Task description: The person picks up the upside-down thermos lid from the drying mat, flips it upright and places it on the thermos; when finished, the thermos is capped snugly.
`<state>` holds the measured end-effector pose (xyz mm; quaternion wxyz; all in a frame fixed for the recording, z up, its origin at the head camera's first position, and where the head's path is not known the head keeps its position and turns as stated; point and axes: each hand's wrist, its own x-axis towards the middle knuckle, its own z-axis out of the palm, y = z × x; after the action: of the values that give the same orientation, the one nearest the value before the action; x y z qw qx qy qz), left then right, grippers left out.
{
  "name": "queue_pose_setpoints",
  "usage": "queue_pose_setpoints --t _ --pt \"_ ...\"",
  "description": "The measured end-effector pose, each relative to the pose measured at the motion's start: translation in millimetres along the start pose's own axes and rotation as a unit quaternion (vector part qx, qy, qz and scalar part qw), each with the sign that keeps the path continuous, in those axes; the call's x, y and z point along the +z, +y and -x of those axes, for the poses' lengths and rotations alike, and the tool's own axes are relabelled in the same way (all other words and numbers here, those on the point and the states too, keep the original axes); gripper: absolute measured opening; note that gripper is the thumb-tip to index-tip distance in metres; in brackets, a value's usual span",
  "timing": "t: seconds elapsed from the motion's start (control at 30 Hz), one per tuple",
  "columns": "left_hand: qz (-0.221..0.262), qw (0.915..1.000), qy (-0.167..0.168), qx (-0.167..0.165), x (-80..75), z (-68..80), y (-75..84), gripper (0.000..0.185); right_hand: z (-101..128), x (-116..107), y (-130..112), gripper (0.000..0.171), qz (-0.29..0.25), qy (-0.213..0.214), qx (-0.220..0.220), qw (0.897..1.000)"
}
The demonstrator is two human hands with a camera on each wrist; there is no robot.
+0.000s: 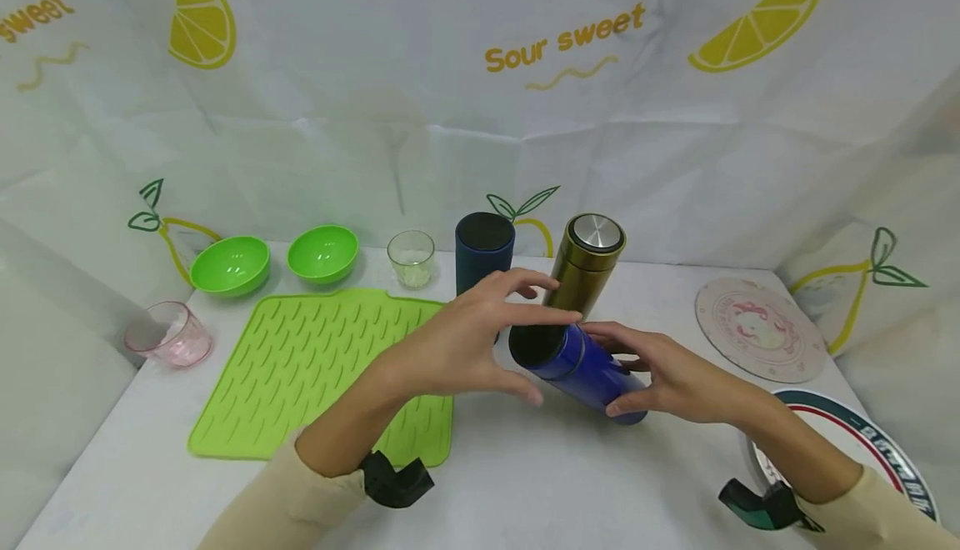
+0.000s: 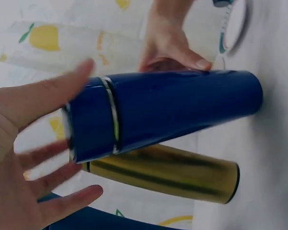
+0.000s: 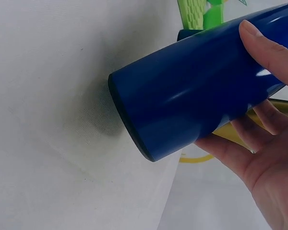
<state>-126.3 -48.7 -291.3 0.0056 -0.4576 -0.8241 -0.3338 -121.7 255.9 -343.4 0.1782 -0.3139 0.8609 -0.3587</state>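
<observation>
A blue thermos bottle (image 1: 592,371) tilts to the left, its dark-topped lid (image 2: 89,122) toward my left hand. My right hand (image 1: 671,375) grips its body, thumb on one side and fingers on the other, as the right wrist view shows. Its base (image 3: 129,117) is at or just above the table; I cannot tell if it touches. My left hand (image 1: 468,333) is spread around the lid end, thumb and fingers apart; contact is unclear. Right behind stand a gold thermos bottle (image 1: 585,262) and a dark blue bottle (image 1: 483,254), the latter partly hidden by my left hand.
A green drying mat (image 1: 315,375) lies at left, with two green bowls (image 1: 230,267) and a clear glass (image 1: 411,258) behind it. A pink glass (image 1: 171,335) leans at the far left. On the right are a pink round mat (image 1: 757,329) and a rimmed plate (image 1: 896,458).
</observation>
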Motion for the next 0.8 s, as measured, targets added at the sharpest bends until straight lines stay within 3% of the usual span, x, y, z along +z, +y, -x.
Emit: queue_pose_setpoints --t 0.1,0.23,0.33,0.4,0.53,0.6,0.7,0.8 --pt "-0.044 0.9985 0.024 -0.023 3.7 -0.6 2.1 0.065 -0.2 0.2 -0.3 0.086 -0.001 -0.003 -0.001 1.0" --pt "-0.006 0.9997 0.001 0.023 0.9 -1.3 1.7 0.044 -0.7 -0.2 -1.4 0.085 0.002 -0.006 -0.007 1.0" --pt "0.026 0.9983 -0.021 0.047 -1.5 0.0 0.6 0.048 -0.8 -0.1 -2.0 0.084 0.0 -0.007 -0.008 1.0" --pt "0.011 0.9994 -0.008 0.032 -0.3 1.2 1.0 0.053 -0.7 0.3 -2.0 0.084 -0.001 -0.006 -0.004 1.0" --pt "-0.045 0.9979 0.034 -0.03 5.6 2.4 5.1 0.067 0.5 1.4 -1.3 0.085 -0.002 -0.001 -0.001 1.0" --pt "-0.052 0.9974 0.037 -0.034 7.3 2.9 6.6 0.061 1.3 2.1 -0.9 0.085 0.003 0.0 -0.005 1.0" --pt "-0.018 0.9997 0.015 0.007 5.7 4.5 6.3 0.044 2.2 3.0 -1.1 0.083 0.012 0.001 -0.015 1.0" --pt "0.018 0.9982 -0.015 0.056 2.5 5.4 4.0 0.043 2.6 3.2 -1.6 0.082 0.019 0.004 -0.02 1.0"
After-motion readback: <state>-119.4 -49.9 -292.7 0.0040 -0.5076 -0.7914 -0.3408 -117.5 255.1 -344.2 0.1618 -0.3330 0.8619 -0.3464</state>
